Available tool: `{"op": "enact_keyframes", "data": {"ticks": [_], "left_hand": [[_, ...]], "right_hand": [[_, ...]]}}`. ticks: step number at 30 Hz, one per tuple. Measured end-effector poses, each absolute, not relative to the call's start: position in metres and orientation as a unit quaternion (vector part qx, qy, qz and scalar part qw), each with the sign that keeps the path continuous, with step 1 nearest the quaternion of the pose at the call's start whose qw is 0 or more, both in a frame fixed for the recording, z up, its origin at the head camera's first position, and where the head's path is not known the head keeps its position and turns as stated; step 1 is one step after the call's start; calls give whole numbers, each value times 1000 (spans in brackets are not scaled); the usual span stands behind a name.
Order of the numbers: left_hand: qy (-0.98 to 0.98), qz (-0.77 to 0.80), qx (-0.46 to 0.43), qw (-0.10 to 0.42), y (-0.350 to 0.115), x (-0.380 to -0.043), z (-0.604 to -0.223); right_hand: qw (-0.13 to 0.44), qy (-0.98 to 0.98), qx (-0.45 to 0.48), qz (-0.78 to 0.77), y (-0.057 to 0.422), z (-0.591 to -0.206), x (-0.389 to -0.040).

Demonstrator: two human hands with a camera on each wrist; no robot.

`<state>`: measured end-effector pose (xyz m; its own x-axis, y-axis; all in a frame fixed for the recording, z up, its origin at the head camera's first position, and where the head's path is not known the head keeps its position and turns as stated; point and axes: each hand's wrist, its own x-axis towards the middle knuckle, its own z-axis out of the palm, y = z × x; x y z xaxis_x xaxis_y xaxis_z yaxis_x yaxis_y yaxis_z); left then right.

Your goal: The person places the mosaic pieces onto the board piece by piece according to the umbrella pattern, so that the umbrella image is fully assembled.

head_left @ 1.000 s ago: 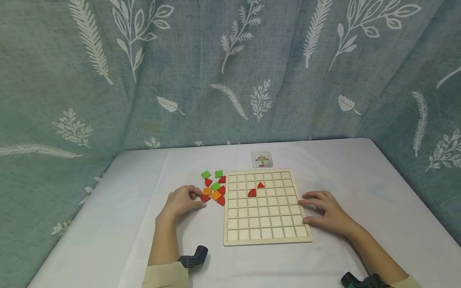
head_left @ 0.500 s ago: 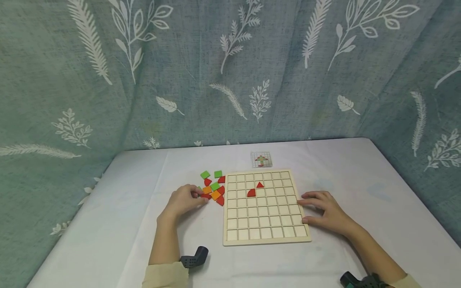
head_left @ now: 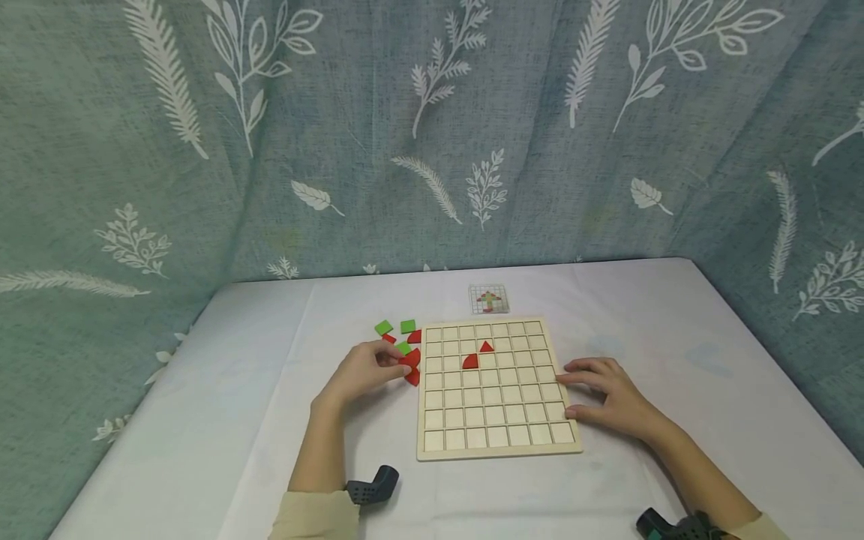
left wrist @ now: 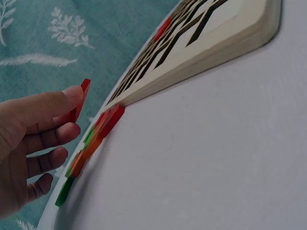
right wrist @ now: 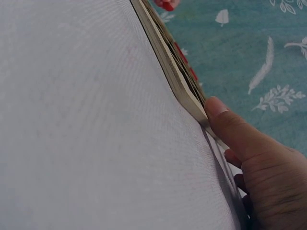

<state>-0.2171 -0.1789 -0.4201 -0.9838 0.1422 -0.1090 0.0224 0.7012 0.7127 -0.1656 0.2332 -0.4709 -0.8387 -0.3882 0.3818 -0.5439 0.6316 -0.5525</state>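
Observation:
My left hand (head_left: 367, 369) pinches a flat red piece (left wrist: 86, 86) between thumb and index finger, raised over the loose pieces left of the board. Its other fingers curl loosely in the left wrist view. My right hand (head_left: 607, 394) rests at the right edge of the wooden grid board (head_left: 499, 416), thumb and fingertips touching that edge. On the board lie a red triangle (head_left: 487, 346) and a red quarter-circle piece (head_left: 470, 361). Beside the board are green squares (head_left: 408, 326) and red pieces (head_left: 413, 378); the left hand hides the orange ones in the head view.
A small pattern card (head_left: 489, 299) with a gridded picture lies behind the board. White cloth (head_left: 223, 420) covers the table, and a leaf-print curtain (head_left: 364, 135) hangs behind it. Dark wrist cameras (head_left: 373, 486) sit on both forearms.
My left hand has moved right and lifted from the left side of the pile, now with a red piece in its pinch. My right hand and the board stay where they were.

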Motion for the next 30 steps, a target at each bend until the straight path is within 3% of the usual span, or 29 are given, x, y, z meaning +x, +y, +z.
{"op": "enact_keyframes", "data": {"ticks": [17,30], "left_hand": [[905,397,134,72,-137,-215,-419],[909,362,207,14,-98,-215,-428]], "right_hand": [[119,-897,262,334,233,-471,-166],[119,-898,261,334,234,-473,-167]]}}
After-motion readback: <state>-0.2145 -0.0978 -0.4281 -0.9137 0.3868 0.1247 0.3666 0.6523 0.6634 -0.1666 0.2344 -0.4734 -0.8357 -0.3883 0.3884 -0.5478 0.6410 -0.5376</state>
